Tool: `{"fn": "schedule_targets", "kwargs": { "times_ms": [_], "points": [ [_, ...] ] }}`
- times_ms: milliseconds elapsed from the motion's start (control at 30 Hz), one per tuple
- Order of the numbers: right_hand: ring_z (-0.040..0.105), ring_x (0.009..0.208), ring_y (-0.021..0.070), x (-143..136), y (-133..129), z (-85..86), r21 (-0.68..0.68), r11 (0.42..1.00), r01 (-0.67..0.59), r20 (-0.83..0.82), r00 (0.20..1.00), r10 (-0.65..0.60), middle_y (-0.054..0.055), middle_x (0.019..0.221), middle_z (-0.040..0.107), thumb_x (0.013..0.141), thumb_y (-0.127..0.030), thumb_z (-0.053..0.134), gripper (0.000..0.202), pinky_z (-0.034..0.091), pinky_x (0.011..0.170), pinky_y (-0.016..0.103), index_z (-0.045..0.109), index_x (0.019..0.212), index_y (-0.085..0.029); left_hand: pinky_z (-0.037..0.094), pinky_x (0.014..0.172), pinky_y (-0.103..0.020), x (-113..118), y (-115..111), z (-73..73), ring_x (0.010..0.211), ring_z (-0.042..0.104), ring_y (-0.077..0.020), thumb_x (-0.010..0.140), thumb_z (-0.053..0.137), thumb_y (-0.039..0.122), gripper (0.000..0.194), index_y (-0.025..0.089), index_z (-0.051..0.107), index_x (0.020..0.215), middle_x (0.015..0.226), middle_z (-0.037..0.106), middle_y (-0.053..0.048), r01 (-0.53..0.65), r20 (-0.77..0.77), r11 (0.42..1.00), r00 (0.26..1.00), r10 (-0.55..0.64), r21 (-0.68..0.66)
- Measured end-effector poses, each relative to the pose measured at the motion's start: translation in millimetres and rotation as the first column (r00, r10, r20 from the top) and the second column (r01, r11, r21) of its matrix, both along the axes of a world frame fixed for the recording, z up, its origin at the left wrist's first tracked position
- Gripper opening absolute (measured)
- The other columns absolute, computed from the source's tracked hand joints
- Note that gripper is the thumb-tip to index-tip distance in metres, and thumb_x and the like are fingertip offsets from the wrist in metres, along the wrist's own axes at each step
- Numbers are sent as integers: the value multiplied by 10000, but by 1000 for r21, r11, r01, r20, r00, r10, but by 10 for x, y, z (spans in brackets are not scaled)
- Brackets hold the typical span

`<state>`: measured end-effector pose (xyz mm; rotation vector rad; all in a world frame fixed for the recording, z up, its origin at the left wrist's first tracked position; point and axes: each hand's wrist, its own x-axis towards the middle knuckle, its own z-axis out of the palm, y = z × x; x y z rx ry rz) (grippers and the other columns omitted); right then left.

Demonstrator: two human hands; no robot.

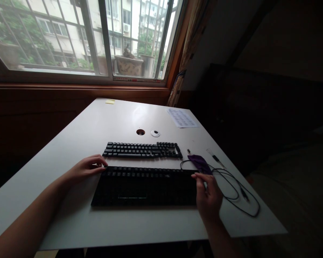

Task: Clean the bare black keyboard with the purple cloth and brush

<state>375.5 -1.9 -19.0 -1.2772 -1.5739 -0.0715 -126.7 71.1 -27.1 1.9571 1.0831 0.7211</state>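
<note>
A black keyboard (148, 191) lies near the table's front edge. Keycaps show along its back rows, while its front part looks flat and dark, with a thin bar outlined in the middle. My left hand (90, 167) pinches its back left corner between thumb and fingers. At the back right end, my right hand (208, 193) is closed with thumb and fingertips on the keyboard's edge; its curled fingers hide that corner. Just behind the keyboard, loose black keycaps (140, 149) are laid out in rows like a keyboard, with a gap at the right.
Right of the keyboard, a black cable (254, 215) loops beside a purple cloth pouch (200, 163) and a small wire-ended tool (215, 157). Behind lie a round table hole (140, 132), its white cover (155, 133), a printed sheet (181, 118) and yellow sticky notes (110, 101).
</note>
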Motion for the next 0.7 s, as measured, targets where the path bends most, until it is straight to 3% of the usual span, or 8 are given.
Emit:
{"fn": "schedule_targets", "kwargs": {
  "times_ms": [133,300,500,700],
  "points": [
    [663,959,240,9,258,242,-77,991,-105,134,984,115,49,1022,719,1000,-235,528,172,550,886,429,679,1075,-268,576,813,-289,-1,-25,1,917,642,-197,981,633,426,249,207,729,1052,1063,664,-83,7,-13,1000,1000,-7,4],
    [668,1035,243,-159,935,429,-172,954,-245,283,916,285,44,1088,754,982,-211,507,286,577,942,441,680,1199,-280,576,804,-284,3,-54,-10,906,637,-199,986,627,426,258,202,734,1054,1068,673,-93,-20,-10,999,1000,21,40],
    [643,1171,236,-356,1720,289,-340,901,-270,436,803,406,72,1180,761,951,-143,473,393,532,1074,447,658,1292,-204,568,795,-284,6,-62,3,890,632,-193,987,621,420,259,203,734,1072,1077,671,-88,-17,-21,999,1000,18,32],
    [588,1319,237,-411,1982,112,-409,877,-254,480,757,443,92,1281,729,966,-142,454,387,486,1129,466,650,1295,-199,543,770,-271,11,-77,14,875,618,-184,1003,604,401,238,206,716,1082,1080,646,-79,-7,-29,1000,1000,8,11]
  ]
}}
